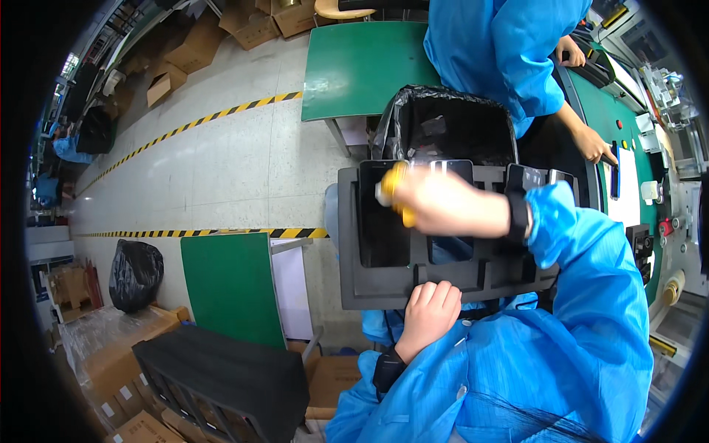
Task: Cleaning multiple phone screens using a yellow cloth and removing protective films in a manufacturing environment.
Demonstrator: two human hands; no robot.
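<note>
A dark grey foam tray (373, 292) lies in front of me, with several dark phones in its slots. The fingers of my left hand (430, 314) curl over its near rim; the thumb is hidden. Above the tray my right hand (454, 207), smeared by motion, is closed on a yellow object (395, 184) with a whitish end, too blurred to name. This object hovers over the leftmost phone (384, 247), at its upper right part. Under my right hand lies a second phone (452, 251), partly covered. A third phone (524, 177) is near my right wrist.
Behind the tray stands a bin lined with a black bag (388, 133). A co-worker in a blue smock (480, 59) touches a phone (615, 173) on the green bench to the right. Green tables (369, 66) stand beyond and left. A black chair (229, 369) is at lower left.
</note>
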